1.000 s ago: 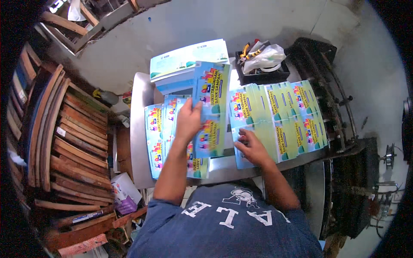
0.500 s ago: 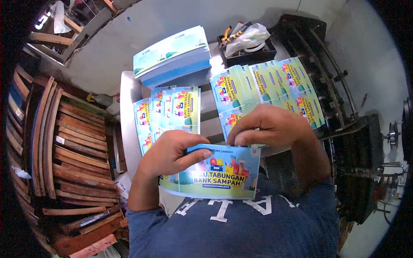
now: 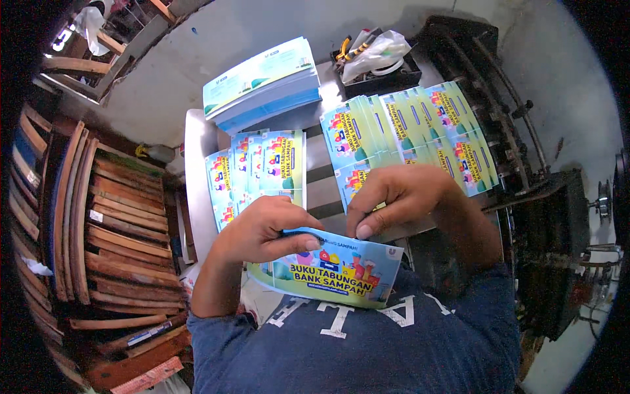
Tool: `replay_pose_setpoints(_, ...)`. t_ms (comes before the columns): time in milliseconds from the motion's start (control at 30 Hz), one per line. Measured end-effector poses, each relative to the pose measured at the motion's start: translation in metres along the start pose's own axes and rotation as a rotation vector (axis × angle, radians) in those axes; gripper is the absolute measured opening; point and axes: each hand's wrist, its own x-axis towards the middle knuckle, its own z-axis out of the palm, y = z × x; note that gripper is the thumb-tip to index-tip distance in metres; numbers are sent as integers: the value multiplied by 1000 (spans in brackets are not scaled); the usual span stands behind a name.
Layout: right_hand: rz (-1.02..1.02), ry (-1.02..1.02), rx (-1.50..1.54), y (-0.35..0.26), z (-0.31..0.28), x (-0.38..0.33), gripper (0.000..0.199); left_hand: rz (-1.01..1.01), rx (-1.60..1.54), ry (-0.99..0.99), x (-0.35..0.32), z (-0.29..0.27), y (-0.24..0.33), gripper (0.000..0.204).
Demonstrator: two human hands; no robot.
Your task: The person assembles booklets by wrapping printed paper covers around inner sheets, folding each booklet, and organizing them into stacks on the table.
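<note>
In front of my chest is a printed cover sheet (image 3: pixel 335 279), blue and green with colourful cartoon figures and bold lettering. My left hand (image 3: pixel 266 230) grips it by the upper left edge, thumb on the printed face and fingers behind. At the top edge, right of its middle, my right hand (image 3: pixel 407 197) has thumb and forefinger closed together on the paper. The sheet tilts down to the right and bows a little. Whether there is more than one layer in my hands cannot be made out.
Overlapping piles of similar sheets lie on the metal table (image 3: pixel 195 154), a left pile (image 3: pixel 285 161) and a wider right pile (image 3: pixel 394 125). Behind stand a tall paper stack (image 3: pixel 262 82) and a black tool box (image 3: pixel 387 82). Dark machinery (image 3: pixel 512 118) flanks the right; a wooden rack (image 3: pixel 128 223) the left.
The sheet's lower right side has swung slightly and tilted, its right end lifting outward. My right thumb and forefinger have moved a little lower, onto its top edge. My left hand keeps its hold.
</note>
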Motion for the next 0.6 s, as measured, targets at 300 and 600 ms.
replay_pose_setpoints(300,-419,574,-697,10,34,-7,15,-55,-166,33,-3,5,-15,21)
replay_pose_setpoints(600,-552,824,-959,45,58,-12,25,-198,-533,-50,-2,28,-38,32)
